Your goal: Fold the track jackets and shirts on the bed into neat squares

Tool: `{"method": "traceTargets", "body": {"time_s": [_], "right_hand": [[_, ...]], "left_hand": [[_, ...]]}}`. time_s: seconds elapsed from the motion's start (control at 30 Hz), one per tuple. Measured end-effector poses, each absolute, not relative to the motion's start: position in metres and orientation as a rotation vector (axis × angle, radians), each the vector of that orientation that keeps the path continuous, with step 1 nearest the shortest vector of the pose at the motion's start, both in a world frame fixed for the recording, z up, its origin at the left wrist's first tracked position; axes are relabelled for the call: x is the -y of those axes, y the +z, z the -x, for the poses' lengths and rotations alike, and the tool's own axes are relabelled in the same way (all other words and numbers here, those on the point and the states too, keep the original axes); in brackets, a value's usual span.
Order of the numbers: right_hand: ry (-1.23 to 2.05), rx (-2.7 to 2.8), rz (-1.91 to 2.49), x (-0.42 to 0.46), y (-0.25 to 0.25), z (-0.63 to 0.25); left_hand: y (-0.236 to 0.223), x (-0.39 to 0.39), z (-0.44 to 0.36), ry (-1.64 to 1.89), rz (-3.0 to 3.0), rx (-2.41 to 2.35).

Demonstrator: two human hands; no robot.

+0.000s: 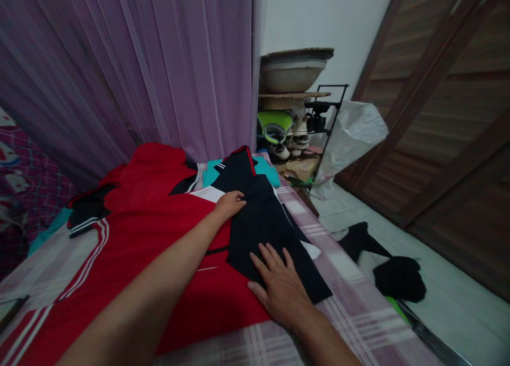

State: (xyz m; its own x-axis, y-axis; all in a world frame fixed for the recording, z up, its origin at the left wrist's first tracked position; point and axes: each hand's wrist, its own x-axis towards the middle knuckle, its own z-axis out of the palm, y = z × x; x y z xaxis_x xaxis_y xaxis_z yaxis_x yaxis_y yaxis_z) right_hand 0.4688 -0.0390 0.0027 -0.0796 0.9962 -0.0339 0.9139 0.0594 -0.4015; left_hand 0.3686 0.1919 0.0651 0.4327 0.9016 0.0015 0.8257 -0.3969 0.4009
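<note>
A red and navy sports jacket (191, 222) with white stripes lies spread over the bed. Its navy side panel (258, 217) is folded across the red fabric on the right. My left hand (231, 204) pinches the navy cloth beside a white patch, thumb and fingers together. Lower down, my right hand (279, 286) rests flat with fingers spread, partly on the navy panel and partly on the red cloth. Teal cloth (266, 169) shows beneath the jacket at the far side.
A plaid sheet (342, 281) covers the bed. Purple curtains (179, 63) hang behind it. To the right stand a rack with shoes (298, 135), a large basin (292, 76), a white plastic bag (354, 127) and a wooden wardrobe (438, 116). Dark clothes (398, 278) lie off the bed's right edge.
</note>
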Motion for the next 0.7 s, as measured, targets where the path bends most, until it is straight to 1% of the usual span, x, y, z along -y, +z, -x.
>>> {"method": "traceTargets", "body": {"time_s": [0.1, 0.17, 0.3, 0.37, 0.43, 0.5, 0.6, 0.63, 0.7], "right_hand": [[0.476, 2.087, 1.908, 0.040, 0.004, -0.471], [0.490, 2.097, 1.894, 0.042, 0.008, -0.473], [0.521, 2.116, 1.890, 0.048, 0.018, -0.477], [0.521, 2.119, 1.889, 0.050, 0.021, -0.477], [0.514, 2.117, 1.894, 0.052, 0.022, -0.477], [0.503, 2.117, 1.900, 0.052, 0.022, -0.476], [0.493, 2.123, 1.897, 0.052, 0.019, -0.477], [0.498, 2.126, 1.894, 0.052, 0.018, -0.477], [0.520, 2.132, 1.885, 0.052, 0.017, -0.479]], "left_hand": [[0.080, -0.171, -0.340, 0.359, -2.407, -1.507], [0.086, -0.150, -0.312, 0.279, -2.483, -1.550], [0.090, -0.110, -0.264, -0.229, -2.583, -1.542], [0.095, -0.098, -0.254, -0.374, -2.634, -1.520], [0.104, -0.091, -0.259, -0.320, -2.752, -1.515], [0.112, -0.091, -0.277, -0.126, -2.922, -1.405], [0.115, -0.104, -0.322, 0.110, -3.170, -0.863], [0.112, -0.112, -0.338, 0.133, -3.214, -0.671], [0.103, -0.133, -0.364, 0.116, -3.223, -0.490]]}}
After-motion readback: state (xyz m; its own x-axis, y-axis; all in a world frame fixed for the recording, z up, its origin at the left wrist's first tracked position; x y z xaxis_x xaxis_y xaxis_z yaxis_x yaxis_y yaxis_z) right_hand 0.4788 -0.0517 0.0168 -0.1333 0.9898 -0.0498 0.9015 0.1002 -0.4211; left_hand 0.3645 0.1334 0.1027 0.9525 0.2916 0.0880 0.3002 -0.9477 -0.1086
